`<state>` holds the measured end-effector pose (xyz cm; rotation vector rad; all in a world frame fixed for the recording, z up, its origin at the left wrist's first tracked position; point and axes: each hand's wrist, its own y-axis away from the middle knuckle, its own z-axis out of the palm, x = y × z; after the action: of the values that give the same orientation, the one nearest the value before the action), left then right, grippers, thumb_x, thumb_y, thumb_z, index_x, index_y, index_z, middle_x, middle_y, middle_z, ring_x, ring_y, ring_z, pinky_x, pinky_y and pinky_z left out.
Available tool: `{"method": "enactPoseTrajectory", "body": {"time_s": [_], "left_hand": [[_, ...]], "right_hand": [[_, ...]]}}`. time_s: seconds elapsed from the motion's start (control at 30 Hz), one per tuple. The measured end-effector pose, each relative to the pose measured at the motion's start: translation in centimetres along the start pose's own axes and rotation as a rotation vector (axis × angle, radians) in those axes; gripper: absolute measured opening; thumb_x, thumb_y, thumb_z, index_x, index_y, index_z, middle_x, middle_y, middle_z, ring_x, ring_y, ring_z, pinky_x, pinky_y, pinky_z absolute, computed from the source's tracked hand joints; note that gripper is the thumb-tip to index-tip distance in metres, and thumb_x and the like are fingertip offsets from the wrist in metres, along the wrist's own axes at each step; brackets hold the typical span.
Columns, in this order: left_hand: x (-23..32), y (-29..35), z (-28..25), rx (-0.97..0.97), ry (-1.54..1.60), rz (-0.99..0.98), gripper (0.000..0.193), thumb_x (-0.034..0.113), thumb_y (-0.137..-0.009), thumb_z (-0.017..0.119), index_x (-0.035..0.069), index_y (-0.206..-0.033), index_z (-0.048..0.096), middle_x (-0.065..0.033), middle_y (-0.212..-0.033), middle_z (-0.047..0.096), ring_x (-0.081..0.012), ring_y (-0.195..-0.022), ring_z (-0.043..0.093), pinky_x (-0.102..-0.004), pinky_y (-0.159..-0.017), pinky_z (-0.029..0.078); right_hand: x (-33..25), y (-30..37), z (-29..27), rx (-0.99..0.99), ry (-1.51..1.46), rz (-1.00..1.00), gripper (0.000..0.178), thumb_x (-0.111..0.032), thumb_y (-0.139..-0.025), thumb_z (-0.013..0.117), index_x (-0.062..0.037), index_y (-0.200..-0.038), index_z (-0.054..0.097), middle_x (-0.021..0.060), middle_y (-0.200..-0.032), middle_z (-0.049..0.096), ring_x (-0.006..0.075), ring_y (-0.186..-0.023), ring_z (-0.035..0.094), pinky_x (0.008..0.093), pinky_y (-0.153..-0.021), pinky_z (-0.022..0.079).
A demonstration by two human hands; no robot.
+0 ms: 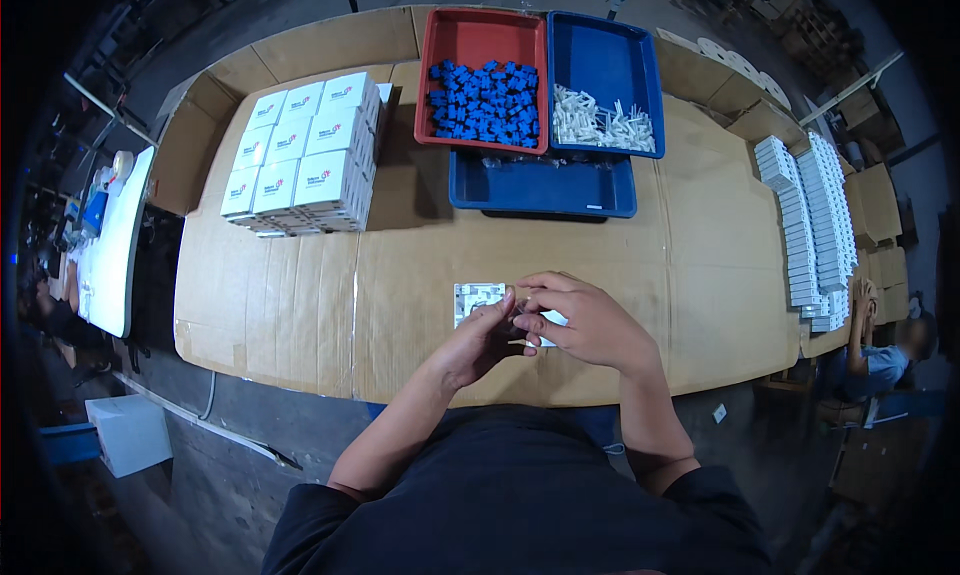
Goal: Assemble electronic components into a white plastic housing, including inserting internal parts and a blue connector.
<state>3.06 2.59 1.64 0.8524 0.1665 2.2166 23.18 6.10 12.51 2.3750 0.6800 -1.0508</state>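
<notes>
Above the front middle of the cardboard-covered table, my two hands meet fingertip to fingertip. My left hand [478,343] is closed, its thumb and fingers curled together. My right hand [588,320] bends over it, thumb and forefinger pinched against the left fingertips. Whatever sits between the fingers is small and mostly hidden; I cannot make it out. Just beyond my left fingers lies a flat grey-and-white printed piece [477,297], partly covered by the hand. A white patch [551,324] shows beneath my right fingers, its kind unclear.
Stacked white boxes [300,160] stand at the left. At the back, a red tray [485,37] holds blue plastic pieces and a blue tray [602,55] white ones; another blue tray [540,190] sits in front. Thin white boxes [810,225] are piled right, near another person [885,365].
</notes>
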Motion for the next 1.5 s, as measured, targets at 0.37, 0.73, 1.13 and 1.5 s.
{"method": "enactPoseTrajectory", "body": {"time_s": [0.37,0.73,1.13,1.5], "left_hand": [[-0.7,-1.7,-0.9,0.021,0.097,-0.055,0.049,0.051,-0.109,0.049,0.006,-0.112,0.069,-0.0073,-0.101,0.071,-0.0201,-0.093,0.069,-0.0397,-0.088,0.056],[0.5,-3.0,-1.0,0.032,0.009,-0.096,0.071,0.06,-0.111,0.035,-0.002,-0.13,0.064,-0.0023,-0.098,0.069,-0.0158,-0.085,0.064,-0.0347,-0.09,0.052],[1.1,-2.4,-1.9,0.045,0.03,-0.034,0.065,0.054,-0.112,0.034,-0.001,-0.138,0.058,-0.0048,-0.102,0.067,-0.0191,-0.09,0.065,-0.0361,-0.09,0.052],[1.7,-2.2,-1.9,0.038,0.167,-0.016,0.067,0.054,-0.112,0.034,-0.003,-0.14,0.057,-0.0073,-0.106,0.069,-0.0223,-0.092,0.066,-0.0368,-0.089,0.053]], "right_hand": [[5.5,-2.6,1.5,-0.266,-0.524,0.01,0.026,-0.017,-0.108,0.06,0.0059,-0.116,0.07,0.0141,-0.148,0.054,0.0161,-0.083,0.072,0.0323,-0.08,0.058],[12.7,-5.6,-3.3,0.214,-0.515,-0.029,0.021,-0.015,-0.105,0.064,0.0011,-0.115,0.073,0.0109,-0.124,0.071,0.0149,-0.106,0.066,0.0315,-0.093,0.053],[22.5,-15.1,-15.2,0.779,0.389,0.257,0.021,-0.021,-0.097,0.066,-0.0127,-0.114,0.075,0.0088,-0.109,0.077,0.0309,-0.103,0.072,0.0411,-0.086,0.057],[24.1,-19.7,-15.2,0.77,0.768,0.295,0.014,-0.021,-0.093,0.068,-0.0126,-0.103,0.075,0.0094,-0.109,0.07,0.0322,-0.105,0.069,0.047,-0.086,0.057]]}}
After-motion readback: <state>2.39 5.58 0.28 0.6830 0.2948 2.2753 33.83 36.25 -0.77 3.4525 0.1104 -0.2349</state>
